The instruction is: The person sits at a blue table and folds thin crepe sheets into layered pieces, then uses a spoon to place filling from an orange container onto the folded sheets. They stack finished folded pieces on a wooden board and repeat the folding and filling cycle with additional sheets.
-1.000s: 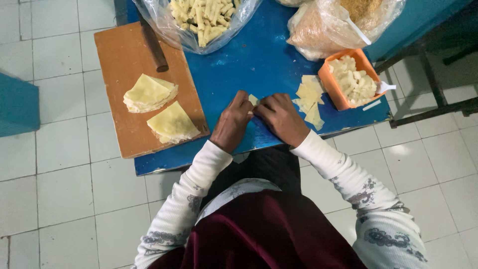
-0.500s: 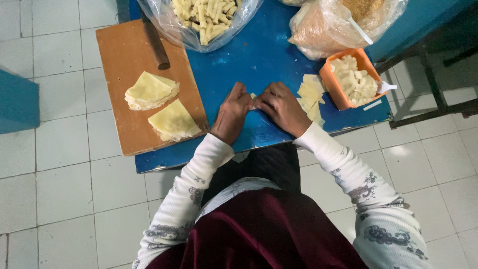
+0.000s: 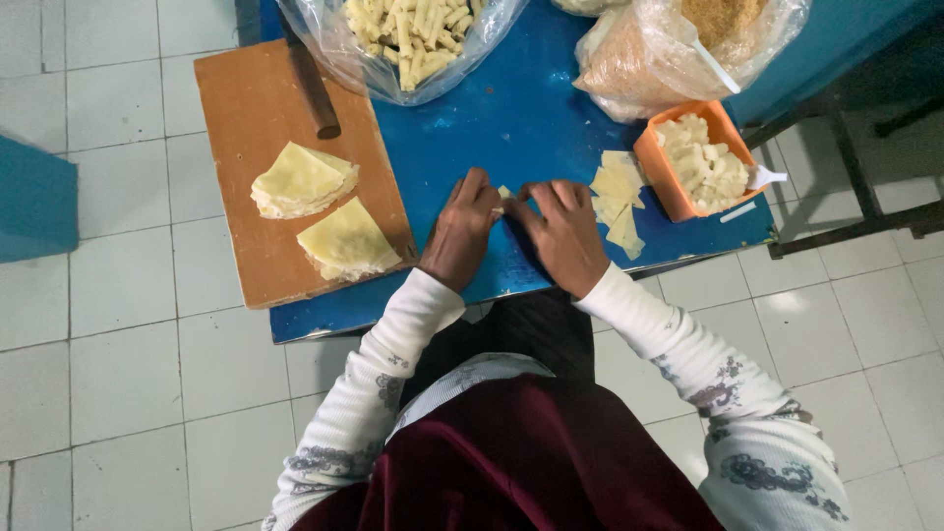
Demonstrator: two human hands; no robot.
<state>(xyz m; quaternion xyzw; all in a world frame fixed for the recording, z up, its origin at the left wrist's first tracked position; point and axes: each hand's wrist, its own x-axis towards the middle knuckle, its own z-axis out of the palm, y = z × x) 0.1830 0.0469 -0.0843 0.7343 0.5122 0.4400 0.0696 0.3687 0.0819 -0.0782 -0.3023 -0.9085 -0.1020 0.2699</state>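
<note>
My left hand and my right hand lie side by side on the blue table, fingertips meeting over a small pale piece of wrapper. Only a corner of that piece shows between the fingers. Just right of my right hand sits a loose pile of cut yellow wrapper pieces. An orange tub of pale filling chunks, with a white spoon in it, stands beside that pile.
A wooden board on the table's left carries two stacks of folded yellow sheets and a dark knife handle. At the far edge are a clear bag of finished rolls and a bag of crumbs. White floor tiles surround the table.
Both hands have stayed together on the small wrapper piece, with fingers shifting slightly over it. Everything else on the table is unchanged.
</note>
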